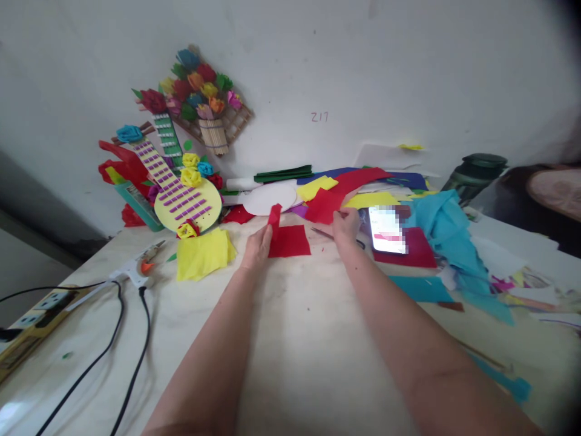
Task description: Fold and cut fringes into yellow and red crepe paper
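Observation:
My left hand (256,247) is closed on a narrow folded strip of red crepe paper (275,217), which stands up from the fingers. Beside it a red crepe paper rectangle (293,241) lies flat on the table. My right hand (346,226) has its fingers curled together at the edge of another red paper piece (323,206); whether they pinch that piece or something small is unclear. Under this hand lie scissors (321,233), their blades pointing left and the handles partly covered.
To the left are yellow paper sheets (202,255), a glue gun (138,269) with its cable, and a power strip (39,318). A guitar-shaped paper craft (188,203) leans at the wall. Rightward are a lit phone (385,231), blue crepe paper (454,227) and a dark bottle (476,175).

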`<state>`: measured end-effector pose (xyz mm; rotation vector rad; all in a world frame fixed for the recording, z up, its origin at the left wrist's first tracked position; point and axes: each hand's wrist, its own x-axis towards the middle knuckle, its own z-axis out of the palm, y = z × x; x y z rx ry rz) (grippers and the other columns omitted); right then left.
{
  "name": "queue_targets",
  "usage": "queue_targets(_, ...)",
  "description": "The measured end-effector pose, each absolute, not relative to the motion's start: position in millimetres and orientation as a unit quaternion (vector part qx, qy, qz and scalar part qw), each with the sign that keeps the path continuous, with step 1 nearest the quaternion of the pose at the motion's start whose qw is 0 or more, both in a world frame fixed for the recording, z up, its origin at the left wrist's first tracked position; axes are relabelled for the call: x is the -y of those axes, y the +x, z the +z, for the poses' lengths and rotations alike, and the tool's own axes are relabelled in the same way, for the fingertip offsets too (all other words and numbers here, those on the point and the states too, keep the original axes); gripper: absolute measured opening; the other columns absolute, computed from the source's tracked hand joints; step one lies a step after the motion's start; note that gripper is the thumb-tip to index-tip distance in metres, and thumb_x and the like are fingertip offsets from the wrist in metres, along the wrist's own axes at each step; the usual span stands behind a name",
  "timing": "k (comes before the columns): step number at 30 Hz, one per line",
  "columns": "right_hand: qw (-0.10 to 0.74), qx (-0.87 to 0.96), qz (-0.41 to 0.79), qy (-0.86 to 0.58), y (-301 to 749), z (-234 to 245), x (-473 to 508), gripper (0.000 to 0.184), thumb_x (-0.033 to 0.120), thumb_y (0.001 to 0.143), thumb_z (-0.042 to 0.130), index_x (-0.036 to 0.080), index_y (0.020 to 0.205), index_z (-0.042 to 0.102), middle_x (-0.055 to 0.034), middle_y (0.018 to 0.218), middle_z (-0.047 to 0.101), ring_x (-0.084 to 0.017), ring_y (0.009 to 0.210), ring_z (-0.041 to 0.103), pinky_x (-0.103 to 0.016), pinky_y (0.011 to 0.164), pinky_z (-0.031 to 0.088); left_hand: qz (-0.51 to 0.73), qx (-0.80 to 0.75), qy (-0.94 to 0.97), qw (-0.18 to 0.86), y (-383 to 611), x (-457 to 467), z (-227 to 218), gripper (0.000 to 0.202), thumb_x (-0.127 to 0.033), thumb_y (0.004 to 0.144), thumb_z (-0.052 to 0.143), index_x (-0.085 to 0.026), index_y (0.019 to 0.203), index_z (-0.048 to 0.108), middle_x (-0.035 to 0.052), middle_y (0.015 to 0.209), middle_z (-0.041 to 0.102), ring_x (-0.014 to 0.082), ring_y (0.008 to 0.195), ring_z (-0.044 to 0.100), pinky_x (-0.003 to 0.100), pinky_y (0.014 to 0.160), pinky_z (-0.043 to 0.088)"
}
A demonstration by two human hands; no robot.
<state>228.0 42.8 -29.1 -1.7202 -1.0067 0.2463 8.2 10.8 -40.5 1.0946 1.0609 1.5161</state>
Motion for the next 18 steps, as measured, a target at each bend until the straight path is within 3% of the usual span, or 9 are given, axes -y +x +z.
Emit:
queue_targets(4,0.53,0.458,-0.052,-0.712,223.8,-29.5,-40.2,0.035,0.024,0.073,0.045,0.011,0.105,0.047,-0.0147,0.114,0.049,-0.023,0.107,0.043,-0.035,0.088,0.032,0.523,-0.425,0.613,0.413,19.9,-4.9,-38.9,0.014,-0.027,0.064,0.066,-0.022,0.077,0.067,0.0035,0.092,0.064,0.0219,0.108,0.048,0.03,0.103,0.022)
queue_targets(7,0.509,0.53,0.008,-0.678,214.0,-27.1,-36.6,0.029,0.028,0.078,0.041,0.015,0.103,0.049,-0.0082,0.1,0.058,-0.018,0.091,0.053,-0.029,0.081,0.037,0.488,-0.454,0.656,0.355,18.7,-3.9,-39.4,0.02,-0.033,0.07,0.059,-0.022,0.084,0.067,0.0041,0.093,0.065,0.0229,0.105,0.051,0.032,0.1,0.027)
queue_targets(10,0.427,0.576,0.09,-0.691,204.9,-26.7,-33.4,0.029,0.036,0.081,0.038,0.019,0.101,0.052,-0.0048,0.085,0.063,-0.018,0.081,0.057,-0.027,0.071,0.039,0.516,-0.519,0.617,0.29,11.4,-9.4,-42.2,0.024,-0.039,0.071,0.056,-0.021,0.085,0.066,0.0041,0.091,0.064,0.0243,0.101,0.052,0.035,0.095,0.032)
queue_targets(13,0.328,0.607,0.096,-0.717,201.2,-27.8,-32.4,0.03,0.04,0.079,0.041,0.021,0.095,0.057,-0.0061,0.084,0.064,-0.02,0.082,0.058,-0.028,0.069,0.04,0.542,-0.571,0.581,0.207,4.2,-16.7,-46.0,0.022,-0.039,0.063,0.064,-0.022,0.077,0.064,0.0055,0.104,0.061,0.0253,0.112,0.043,0.036,0.099,0.027)
queue_targets(18,0.209,0.646,0.074,-0.73,200.7,-26.6,-34.0,0.042,0.05,0.077,0.038,0.018,0.082,0.064,-0.0111,0.085,0.065,-0.025,0.084,0.059,-0.031,0.067,0.04,0.474,-0.646,0.586,0.124,1.1,-20.0,-50.3,0.028,-0.047,0.056,0.067,-0.021,0.057,0.058,0.0077,0.116,0.054,0.0292,0.123,0.027,0.043,0.102,0.017)
